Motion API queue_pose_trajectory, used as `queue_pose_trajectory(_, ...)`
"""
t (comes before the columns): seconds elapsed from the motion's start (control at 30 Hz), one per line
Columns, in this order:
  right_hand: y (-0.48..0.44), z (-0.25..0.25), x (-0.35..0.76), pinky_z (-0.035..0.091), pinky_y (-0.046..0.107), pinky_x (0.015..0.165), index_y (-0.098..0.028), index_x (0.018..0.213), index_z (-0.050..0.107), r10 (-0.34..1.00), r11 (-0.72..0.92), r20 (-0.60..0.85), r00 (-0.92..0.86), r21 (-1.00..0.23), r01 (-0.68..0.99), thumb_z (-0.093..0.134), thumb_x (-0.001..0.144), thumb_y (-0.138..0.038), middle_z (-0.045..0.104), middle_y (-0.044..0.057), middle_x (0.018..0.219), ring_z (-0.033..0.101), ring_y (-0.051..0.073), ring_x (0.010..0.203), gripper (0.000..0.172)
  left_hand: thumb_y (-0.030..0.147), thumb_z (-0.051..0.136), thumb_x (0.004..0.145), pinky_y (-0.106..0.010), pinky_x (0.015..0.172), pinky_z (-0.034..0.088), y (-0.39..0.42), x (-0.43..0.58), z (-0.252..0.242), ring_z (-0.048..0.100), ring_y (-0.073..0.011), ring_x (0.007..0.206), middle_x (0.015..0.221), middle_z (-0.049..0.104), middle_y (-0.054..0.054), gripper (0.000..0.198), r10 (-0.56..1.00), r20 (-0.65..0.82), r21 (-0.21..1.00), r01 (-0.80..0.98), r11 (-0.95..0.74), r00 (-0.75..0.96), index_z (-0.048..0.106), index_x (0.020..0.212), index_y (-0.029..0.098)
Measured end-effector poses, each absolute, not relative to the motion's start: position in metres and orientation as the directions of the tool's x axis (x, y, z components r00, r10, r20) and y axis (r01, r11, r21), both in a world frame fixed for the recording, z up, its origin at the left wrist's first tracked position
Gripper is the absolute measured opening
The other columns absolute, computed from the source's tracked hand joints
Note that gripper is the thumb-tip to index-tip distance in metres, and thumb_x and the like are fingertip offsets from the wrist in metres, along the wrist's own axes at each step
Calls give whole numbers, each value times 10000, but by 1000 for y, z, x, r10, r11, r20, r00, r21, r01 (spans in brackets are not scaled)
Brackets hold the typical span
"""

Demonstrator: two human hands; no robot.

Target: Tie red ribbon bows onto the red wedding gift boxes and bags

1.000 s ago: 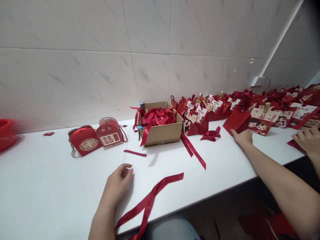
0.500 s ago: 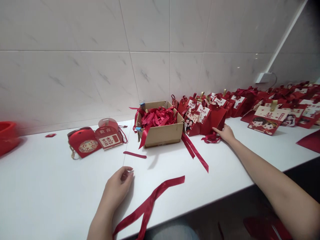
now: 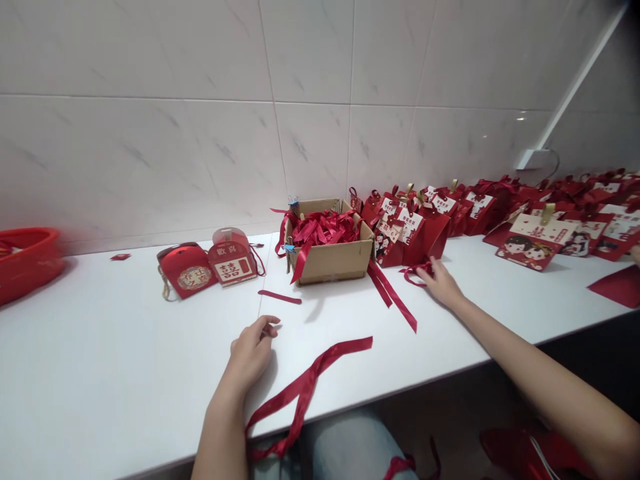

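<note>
My left hand [image 3: 253, 350] rests on the white tabletop [image 3: 125, 360] with its fingers loosely curled and nothing in them. A long red ribbon [image 3: 305, 383] lies just right of it and hangs over the front edge. My right hand [image 3: 440, 283] reaches far out, fingers spread, touching a small bunch of red ribbon [image 3: 415, 271] at the foot of a red gift bag [image 3: 431, 233]. That bag stands at the left end of a row of red gift bags [image 3: 500, 207] along the wall.
A cardboard box [image 3: 333, 257] full of red ribbons stands mid-table, ribbons [image 3: 393, 297] trailing from it. Two red gift boxes [image 3: 210, 267] lie left of it, a short ribbon strip [image 3: 280, 297] in front. A red basin [image 3: 27, 257] sits far left. Flat red paper [image 3: 617, 287] lies far right.
My right hand slid the red gift bag left into the row, let it go, and now touches the ribbon bunch. Another person's hand at the far right has nearly left view.
</note>
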State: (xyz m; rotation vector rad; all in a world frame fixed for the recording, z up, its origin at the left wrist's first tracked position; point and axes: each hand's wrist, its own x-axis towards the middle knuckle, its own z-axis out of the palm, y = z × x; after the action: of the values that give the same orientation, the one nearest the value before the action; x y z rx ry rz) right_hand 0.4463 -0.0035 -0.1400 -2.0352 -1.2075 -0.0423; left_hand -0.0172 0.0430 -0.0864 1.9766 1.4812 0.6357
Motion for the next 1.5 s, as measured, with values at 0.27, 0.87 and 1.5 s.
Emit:
queue_pose_trajectory(0.27, -39, -137, 368, 284, 469, 1114, -165, 1312, 529, 929, -59, 276, 246, -546, 836, 311, 928, -516, 456, 123, 1415, 383, 271, 1336, 563, 500, 396, 830, -431, 1045, 367, -22, -39, -74, 489, -285, 1231, 1255, 590, -100, 427, 986, -35, 837, 545, -60, 163, 576, 1102, 225)
queue_pose_trajectory(0.87, -86, -115, 258, 461, 401, 1009, -200, 1020, 729, 894, 434, 382, -234, -606, 667, 473, 759, -82, 687, 73, 1126, 540, 246, 1210, 384, 704, 254, 826, -648, 1081, 48, -55, 38, -91, -4, -418, 1420, 1549, 36, -177, 923, 930, -86, 213, 918, -334, 358, 162, 1481, 60)
queue_pose_trajectory(1.5, -147, -141, 227, 523, 417, 714, -245, 774, 605, 674, 697, 737, -61, -606, 383, 496, 796, -163, 639, 28, 764, 640, 221, 737, 138, 550, 184, 935, -600, 1109, 116, 48, 39, -103, 9, -348, 1438, 1574, 29, -155, 668, 967, 100, 418, 872, -255, 235, 117, 1493, 188)
